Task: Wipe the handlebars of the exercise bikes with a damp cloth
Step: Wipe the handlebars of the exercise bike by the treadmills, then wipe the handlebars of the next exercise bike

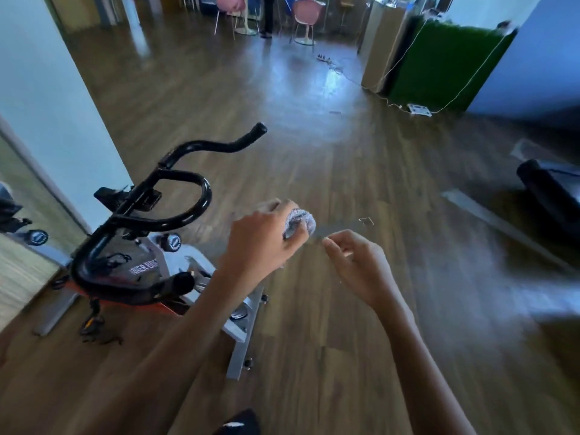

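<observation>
An exercise bike (163,271) stands at the left, its black curved handlebars (188,180) reaching up and to the right. My left hand (260,240) grips a bunched grey cloth (299,222) in mid-air, to the right of the handlebars and apart from them. Just right of the cloth, my right hand (357,265) hovers with its fingers loosely curled and its fingertips close to the cloth. Whether those fingertips pinch a corner of the cloth is blurred.
A white wall and a mirror (28,215) stand left of the bike. Wooden floor spreads ahead. A black machine (552,196) sits at the right edge. Farther back are a green panel (445,64), floor cables (408,105) and pink chairs (306,14).
</observation>
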`<state>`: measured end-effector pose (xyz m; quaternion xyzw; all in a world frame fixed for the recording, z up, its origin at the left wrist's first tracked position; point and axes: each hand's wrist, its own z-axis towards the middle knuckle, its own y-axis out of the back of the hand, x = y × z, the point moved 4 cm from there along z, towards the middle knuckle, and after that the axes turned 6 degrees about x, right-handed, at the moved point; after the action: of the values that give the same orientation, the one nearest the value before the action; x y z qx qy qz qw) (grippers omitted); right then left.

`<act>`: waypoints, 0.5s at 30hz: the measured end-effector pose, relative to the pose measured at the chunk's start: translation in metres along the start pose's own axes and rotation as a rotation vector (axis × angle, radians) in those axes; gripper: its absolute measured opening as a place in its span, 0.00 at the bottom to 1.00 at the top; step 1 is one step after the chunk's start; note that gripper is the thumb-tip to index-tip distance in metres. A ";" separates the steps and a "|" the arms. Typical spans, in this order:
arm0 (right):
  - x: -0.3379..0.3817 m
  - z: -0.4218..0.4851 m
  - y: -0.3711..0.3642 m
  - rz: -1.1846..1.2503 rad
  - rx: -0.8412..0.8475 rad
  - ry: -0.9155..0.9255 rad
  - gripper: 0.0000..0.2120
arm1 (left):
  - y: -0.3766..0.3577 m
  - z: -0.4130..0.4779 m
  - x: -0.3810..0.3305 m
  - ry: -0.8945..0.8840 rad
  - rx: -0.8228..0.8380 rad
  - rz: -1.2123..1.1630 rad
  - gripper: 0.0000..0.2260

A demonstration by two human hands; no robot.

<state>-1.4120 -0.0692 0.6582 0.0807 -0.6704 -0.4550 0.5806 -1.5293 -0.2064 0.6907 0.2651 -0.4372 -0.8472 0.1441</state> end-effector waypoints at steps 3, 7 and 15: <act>-0.043 0.016 0.006 -0.070 0.075 -0.047 0.08 | -0.053 0.009 -0.008 0.054 0.063 -0.012 0.15; -0.104 0.048 0.006 -0.137 0.173 -0.136 0.09 | -0.138 0.019 0.003 0.150 0.230 -0.094 0.20; -0.182 0.176 0.009 -0.220 0.406 -0.182 0.12 | -0.252 0.106 0.031 0.299 0.391 -0.084 0.22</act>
<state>-1.5017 0.1426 0.5519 0.2268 -0.7847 -0.3767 0.4369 -1.6188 -0.0054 0.5256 0.4282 -0.5552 -0.7033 0.1177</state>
